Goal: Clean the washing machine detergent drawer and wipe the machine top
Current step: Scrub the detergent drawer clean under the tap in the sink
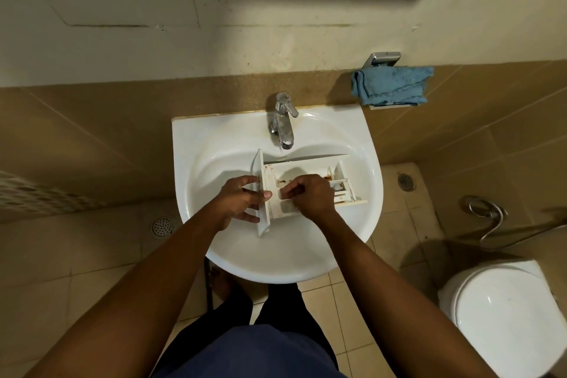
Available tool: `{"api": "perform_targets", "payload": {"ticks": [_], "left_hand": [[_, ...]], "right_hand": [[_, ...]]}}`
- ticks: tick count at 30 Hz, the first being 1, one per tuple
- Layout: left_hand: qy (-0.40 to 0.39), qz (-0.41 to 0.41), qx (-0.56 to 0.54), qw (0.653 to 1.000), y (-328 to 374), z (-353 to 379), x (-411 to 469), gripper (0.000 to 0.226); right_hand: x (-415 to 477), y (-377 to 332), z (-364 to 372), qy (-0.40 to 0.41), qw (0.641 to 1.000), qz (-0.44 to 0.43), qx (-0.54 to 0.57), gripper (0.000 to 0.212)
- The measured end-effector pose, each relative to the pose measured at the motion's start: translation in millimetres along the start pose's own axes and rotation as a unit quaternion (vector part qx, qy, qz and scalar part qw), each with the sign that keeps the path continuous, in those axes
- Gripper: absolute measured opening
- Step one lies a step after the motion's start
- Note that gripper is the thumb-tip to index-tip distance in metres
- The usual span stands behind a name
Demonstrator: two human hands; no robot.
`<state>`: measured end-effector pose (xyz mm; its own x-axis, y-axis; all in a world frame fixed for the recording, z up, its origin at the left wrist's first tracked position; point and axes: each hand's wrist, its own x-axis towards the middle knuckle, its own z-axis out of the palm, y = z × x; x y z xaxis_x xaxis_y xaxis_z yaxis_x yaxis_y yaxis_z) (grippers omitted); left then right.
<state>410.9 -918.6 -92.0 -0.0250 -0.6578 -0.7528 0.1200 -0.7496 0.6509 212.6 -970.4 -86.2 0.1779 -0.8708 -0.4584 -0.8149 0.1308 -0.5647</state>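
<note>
A white detergent drawer (pixel 310 172) with brown stains lies across the white sink (pixel 221 138), its front panel to the left. My left hand (pixel 242 201) grips that front panel, thumb on the inner side and fingers on the outer face. My right hand (pixel 306 193) is inside the drawer's large compartment with its fingers curled; what they pinch, if anything, is hidden. The drawer's small compartments sit at the right end.
A chrome tap (pixel 283 120) stands over the basin. A blue cloth (pixel 391 84) hangs on a wall holder to the upper right. A toilet (pixel 503 313) is at the lower right, with a spray hose (pixel 487 212) above it. Floor drains sit on both sides.
</note>
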Motion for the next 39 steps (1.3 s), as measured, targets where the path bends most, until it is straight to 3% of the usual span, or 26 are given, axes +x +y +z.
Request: {"api": "perform_targets", "payload": {"ticks": [2,4,8,12,13,17,21,24,26,31,35,37,39], "left_hand": [[-0.001,-0.002,-0.004,1.0,-1.2,-0.5,0.1,0.076],[-0.003,-0.002,-0.007,1.0,-2.4,-1.2,0.4,0.076],[-0.005,-0.002,-0.001,1.0,-2.5,-1.4,0.3,0.076],[-0.001,0.001,0.003,1.0,-2.4,0.0,-0.2,0.073],[0.002,0.001,0.003,1.0,-2.5,0.6,-0.3,0.072],[0.012,0.001,0.003,1.0,-3.9,1.5,-1.0,0.07],[0.015,0.004,-0.001,1.0,-5.9,2.3,-1.2,0.071],[0.021,0.01,-0.003,1.0,-7.2,4.0,-2.5,0.071],[0.024,0.016,-0.002,1.0,-8.3,5.6,-2.6,0.071],[0.036,0.03,-0.007,0.999,-11.5,9.7,-5.4,0.069],[0.049,0.043,-0.009,0.998,-14.2,13.5,-6.9,0.065],[0.053,0.049,0.001,0.997,-13.8,14.3,-6.5,0.065],[0.053,0.05,0.004,0.997,-13.9,13.8,-6.1,0.066]], "right_hand": [[5.4,-7.0,-12.6,0.007,0.998,0.03,0.058,0.016],[15.0,-19.5,-29.7,0.028,0.974,0.061,0.216,0.014],[55.3,-55.5,-50.6,0.034,0.872,0.128,0.472,0.015],[80.0,-80.1,-39.5,-0.12,0.73,0.167,0.652,0.037],[81.3,-83.2,-36.5,-0.146,0.705,0.172,0.672,0.04],[77.8,-84.3,-35.5,-0.182,0.661,0.179,0.705,0.045],[76.7,-68.7,-38.5,-0.197,0.644,0.182,0.716,0.042],[75.2,-61.7,-40.4,-0.208,0.646,0.177,0.713,0.042],[70.4,-60.0,-41.9,-0.212,0.667,0.176,0.693,0.042],[34.1,-46.7,-43.0,-0.154,0.849,0.141,0.485,0.042],[-12.7,-32.3,-22.1,-0.114,0.922,0.087,0.36,0.03],[-36.1,-17.9,-10.5,-0.095,0.958,-0.005,0.271,0.03],[-59.3,-3.8,-6.6,-0.096,0.972,-0.081,0.2,0.038]]}}
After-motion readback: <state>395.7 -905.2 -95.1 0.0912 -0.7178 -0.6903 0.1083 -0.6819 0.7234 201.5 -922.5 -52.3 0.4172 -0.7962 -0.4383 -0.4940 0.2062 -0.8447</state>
